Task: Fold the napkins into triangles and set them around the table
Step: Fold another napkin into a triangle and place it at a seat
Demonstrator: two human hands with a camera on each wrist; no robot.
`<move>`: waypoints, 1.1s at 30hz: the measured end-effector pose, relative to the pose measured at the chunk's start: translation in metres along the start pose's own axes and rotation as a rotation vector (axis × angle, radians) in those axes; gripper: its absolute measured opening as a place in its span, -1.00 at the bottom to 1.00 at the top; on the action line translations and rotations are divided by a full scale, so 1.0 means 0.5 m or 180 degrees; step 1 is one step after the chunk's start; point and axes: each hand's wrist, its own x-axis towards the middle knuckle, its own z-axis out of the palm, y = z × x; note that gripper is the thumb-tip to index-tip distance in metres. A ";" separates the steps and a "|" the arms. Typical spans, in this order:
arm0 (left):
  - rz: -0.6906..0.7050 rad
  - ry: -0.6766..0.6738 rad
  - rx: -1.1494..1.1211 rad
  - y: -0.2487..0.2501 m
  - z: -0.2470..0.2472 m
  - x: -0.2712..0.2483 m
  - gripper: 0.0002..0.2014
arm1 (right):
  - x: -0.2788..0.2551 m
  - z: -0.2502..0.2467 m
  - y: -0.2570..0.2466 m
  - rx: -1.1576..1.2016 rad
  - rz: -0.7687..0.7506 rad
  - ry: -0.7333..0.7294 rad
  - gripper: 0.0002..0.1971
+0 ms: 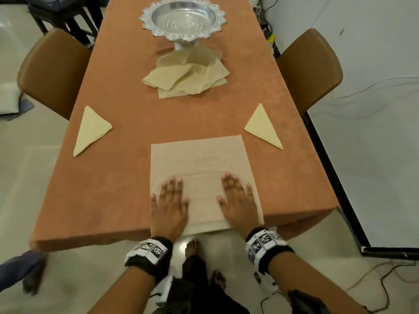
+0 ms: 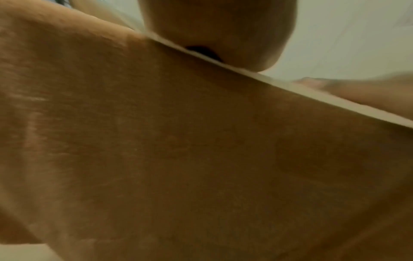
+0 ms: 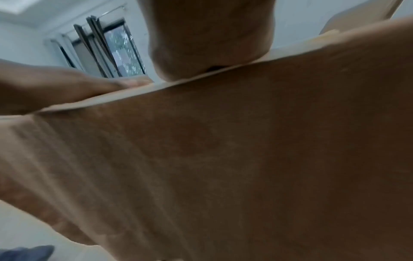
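Note:
A cream square napkin [image 1: 199, 159] lies flat at the near edge of the orange table [image 1: 127, 123], its near edge just over the table's rim. My left hand [image 1: 169, 200] and my right hand [image 1: 237, 198] press flat on its near half, fingers spread and straight. One folded triangle napkin [image 1: 91, 130] lies by the left edge, another triangle napkin [image 1: 264, 126] by the right edge. A loose pile of unfolded napkins [image 1: 188, 74] sits mid-table. Both wrist views show mostly the tablecloth's hanging side [image 2: 178, 159] [image 3: 245, 150], with the palm's heel above the edge.
A silver pedestal bowl [image 1: 182, 18] stands behind the napkin pile. Brown chairs stand at the left [image 1: 49, 71] and at the right [image 1: 310, 66]. Cables [image 1: 383, 277] trail on the floor at the right. Someone's foot and trouser leg [image 1: 25, 270] show at the lower left.

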 end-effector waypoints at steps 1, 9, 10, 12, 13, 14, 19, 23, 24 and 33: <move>-0.0109 0.0067 0.0028 -0.029 -0.004 0.000 -0.37 | -0.005 -0.005 0.035 -0.0101 0.0064 0.0104 -0.33; -0.0082 0.0328 -0.0052 -0.009 -0.037 -0.022 -0.34 | -0.027 -0.035 0.026 -0.0025 0.0061 0.0418 -0.34; 0.0115 0.0290 -0.0057 0.033 -0.023 -0.024 -0.35 | -0.031 -0.023 -0.014 0.0037 -0.0218 0.0324 -0.32; 0.0222 0.0016 -0.0074 0.079 0.004 -0.035 -0.33 | -0.038 0.012 -0.054 -0.0027 -0.0455 0.0016 -0.30; 0.0194 -0.0081 -0.0008 0.073 0.012 -0.038 -0.32 | -0.037 0.018 -0.048 -0.0118 -0.0431 0.0002 -0.32; 0.0145 -0.0118 0.0052 0.054 0.013 -0.040 -0.33 | -0.035 0.019 -0.027 -0.0181 -0.0336 0.0069 -0.34; -0.0996 -0.0193 -0.0126 -0.088 -0.056 -0.031 -0.37 | -0.036 -0.032 0.130 -0.0181 0.0750 0.0244 -0.36; -0.1167 0.0325 -0.0530 -0.070 -0.157 0.066 -0.37 | 0.029 -0.110 0.100 0.0075 0.0817 0.0460 -0.38; -0.0748 0.0524 -0.0476 -0.042 -0.168 0.099 -0.39 | 0.061 -0.120 0.068 0.0134 0.0533 0.0552 -0.38; 0.0033 -0.0775 0.0099 0.002 -0.100 0.261 -0.43 | 0.240 -0.086 -0.019 -0.0097 -0.0204 -0.0457 -0.37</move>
